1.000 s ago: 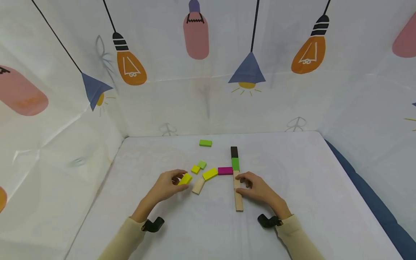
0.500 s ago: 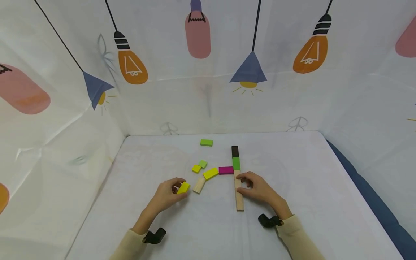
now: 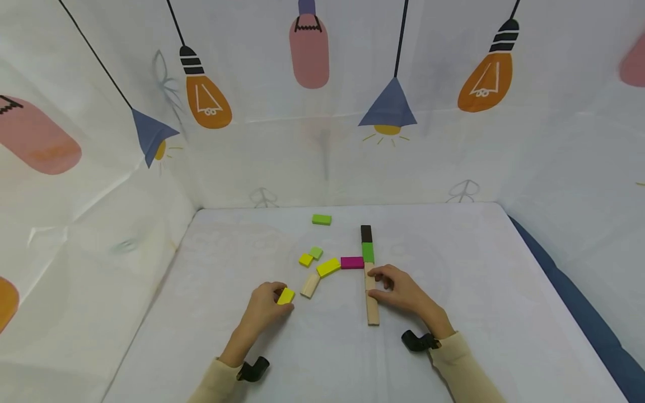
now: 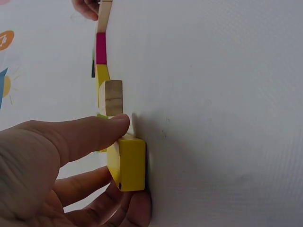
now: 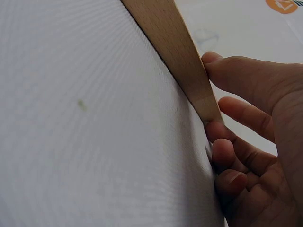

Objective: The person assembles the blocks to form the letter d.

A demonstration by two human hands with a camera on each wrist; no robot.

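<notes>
My left hand (image 3: pixel 267 308) pinches a yellow block (image 4: pixel 131 165) between thumb and fingers, low over the white table, left of the other blocks. Closest to it lies a tilted natural wood block (image 3: pixel 310 285). From that block a bent line runs on through a second yellow block (image 3: pixel 328 267) and a magenta block (image 3: pixel 352 262). The magenta one meets a straight column of a black block (image 3: pixel 366 233), a green block (image 3: pixel 368 252) and natural wood blocks (image 3: pixel 373 311). My right hand (image 3: pixel 400 288) rests its thumb and fingertips along the column's right side, against the wood blocks.
A small yellow block (image 3: pixel 305 259) and a small light green block (image 3: pixel 316 253) touch at their corners behind the bent line. Farther back lies a longer light green block (image 3: pixel 321 220). A white printed sheet (image 3: pixel 282 157) hangs behind the table.
My left hand has drawn the yellow block toward me, away from the small yellow and light green blocks. The right hand stays at the wood blocks.
</notes>
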